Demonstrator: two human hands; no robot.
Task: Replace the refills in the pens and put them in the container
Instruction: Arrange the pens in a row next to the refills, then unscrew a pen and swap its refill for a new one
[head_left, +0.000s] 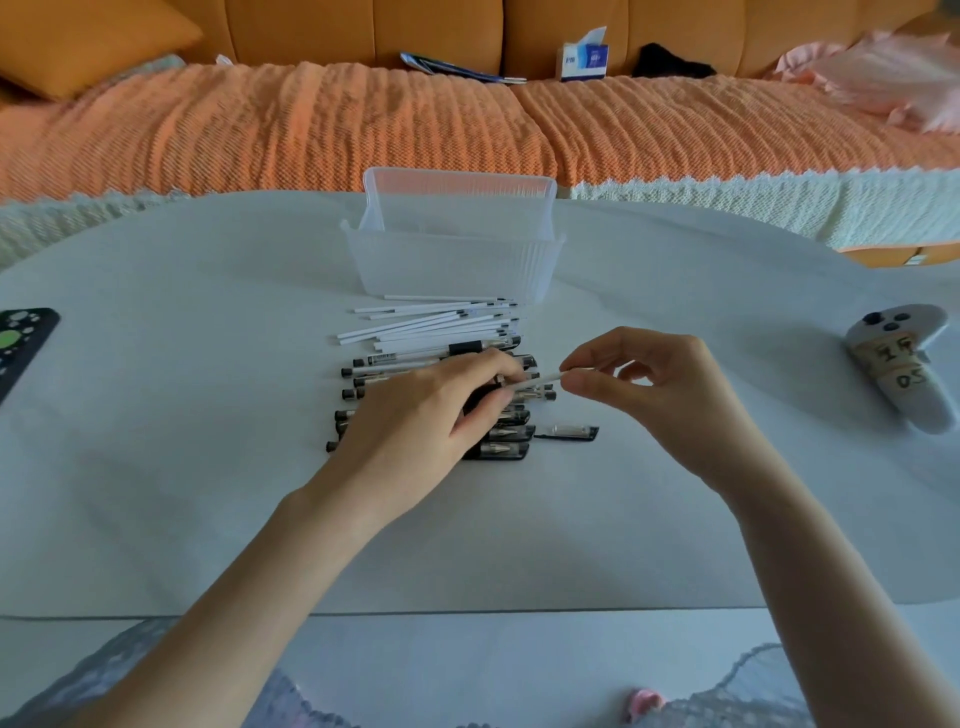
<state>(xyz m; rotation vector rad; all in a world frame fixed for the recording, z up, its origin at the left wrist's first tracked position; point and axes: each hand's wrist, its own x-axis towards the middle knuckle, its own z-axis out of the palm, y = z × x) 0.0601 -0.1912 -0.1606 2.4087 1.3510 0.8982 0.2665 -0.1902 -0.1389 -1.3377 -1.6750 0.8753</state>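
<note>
A single wide-angle view from a head-worn camera is looking forward and down across a pale table (208, 467). Both forearms are entering from the bottom edge, close to the lens. The table's near edge is crossing low in the frame. Farther off, an orange sofa (311, 119) is filling the top.

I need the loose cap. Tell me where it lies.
The loose cap lies on the table in the head view, just right of the pen pile, below the right hand.
</note>
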